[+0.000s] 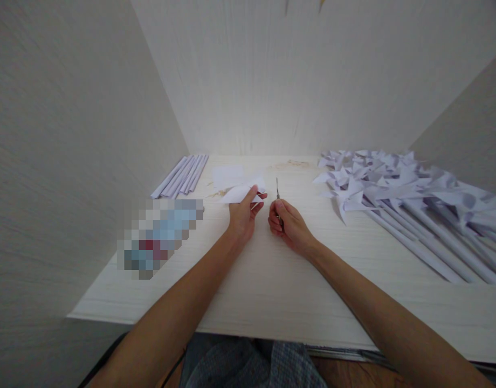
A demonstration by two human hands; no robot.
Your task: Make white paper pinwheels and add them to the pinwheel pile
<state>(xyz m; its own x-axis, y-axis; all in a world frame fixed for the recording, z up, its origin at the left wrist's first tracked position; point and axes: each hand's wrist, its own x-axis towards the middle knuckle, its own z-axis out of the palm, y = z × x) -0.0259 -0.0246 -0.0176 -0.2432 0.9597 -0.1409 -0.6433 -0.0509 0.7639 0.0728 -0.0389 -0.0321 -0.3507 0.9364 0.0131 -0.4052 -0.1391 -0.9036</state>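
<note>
My left hand (243,215) is closed around a piece of white paper (242,191), thumb on top and fingers beneath; the paper spreads out to the left with raised, pointed edges. Just to its right, my right hand (288,223) is wrapped round a slim pointed metal tool (277,187). The tool's thin tip points up and away from me, apart from the paper. Most of its handle is hidden in the fist. Behind the left hand, a flat white paper sheet (227,175) lies on the table.
Rolled white paper tubes (183,175) lie at the back left of the white table (256,296). A blurred-out object (163,237) sits in front of them. Many paper pinwheels (377,178) on paper sticks (418,242) are heaped at the right. Pale walls (264,81) enclose the table.
</note>
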